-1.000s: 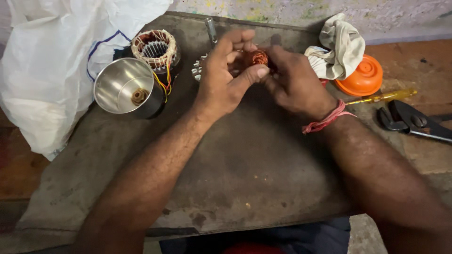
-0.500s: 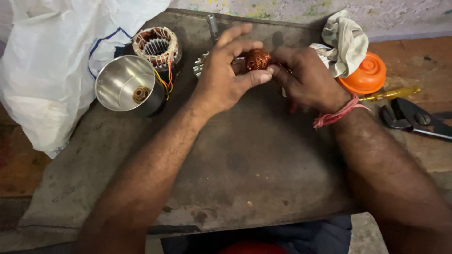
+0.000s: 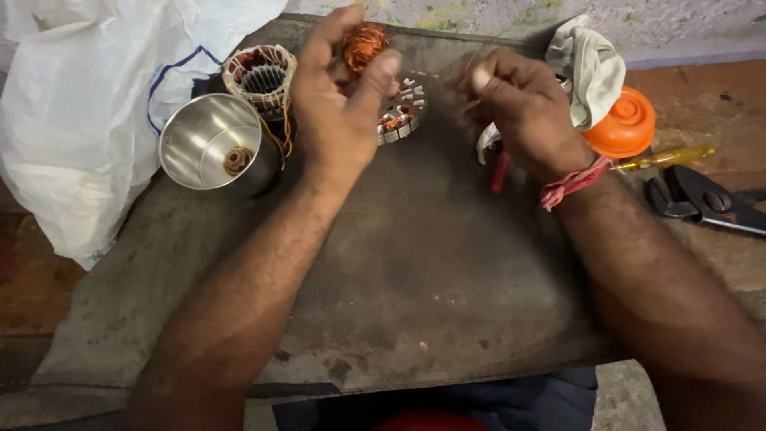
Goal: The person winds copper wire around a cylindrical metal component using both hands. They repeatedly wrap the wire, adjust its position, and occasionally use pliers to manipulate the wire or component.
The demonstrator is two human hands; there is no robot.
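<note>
My left hand (image 3: 339, 104) is raised over the dark work slab (image 3: 415, 271) and grips a small bundle of copper wire (image 3: 363, 44) between thumb and fingers. My right hand (image 3: 519, 108) is a short way to the right, fingers pinched together on what looks like a thin strand of wire running toward the bundle. Between and below the hands a small round stator core with white teeth (image 3: 403, 112) lies flat on the slab. A red thread is tied round my right wrist.
A shiny steel cup (image 3: 209, 148) and a wound motor stator (image 3: 262, 76) sit at the left, beside a white plastic bag (image 3: 88, 112). At the right are a cloth rag (image 3: 590, 68), an orange cap (image 3: 626, 124), a yellow-handled tool (image 3: 666, 158) and black pliers (image 3: 706, 199).
My hands have drawn apart: the left lifted the copper wire bundle up and left, the right moved right. The toothed stator core now shows on the slab between them.
</note>
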